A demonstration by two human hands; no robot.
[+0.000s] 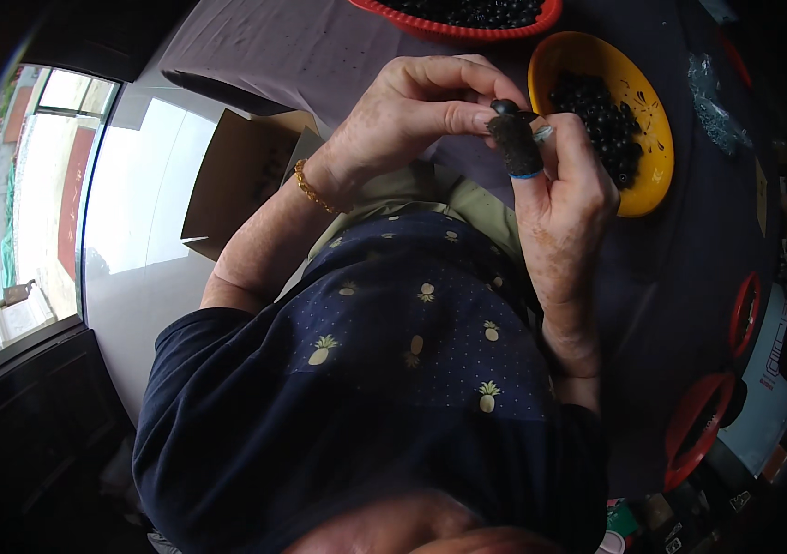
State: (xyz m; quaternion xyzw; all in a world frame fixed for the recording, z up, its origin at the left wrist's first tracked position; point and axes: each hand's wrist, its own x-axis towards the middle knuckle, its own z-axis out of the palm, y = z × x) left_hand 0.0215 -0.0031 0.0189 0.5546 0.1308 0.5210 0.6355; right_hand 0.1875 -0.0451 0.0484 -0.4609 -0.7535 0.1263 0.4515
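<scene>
Left hand [402,106] pinches dark round fruit [504,107]; right hand [570,189], thumb sleeved, meets it, own hold unclear. Likely single-fruit handwork; next move calls for steady pinch.

Bright light comes from the window [56,185], far left of the left hand [402,102]. Parts of it look plain white. The floor [149,162] between the window and that hand shines with white glare. The left hand is well lit and quite sharp. The right hand [564,198] is clear too. The ball [504,107] between the hands has a soft shine. Right of the right hand, the cloth [661,268] is dim, and past it things get too dark to see well. The window's sides bend, and the corners, far from both hands, go black.
</scene>
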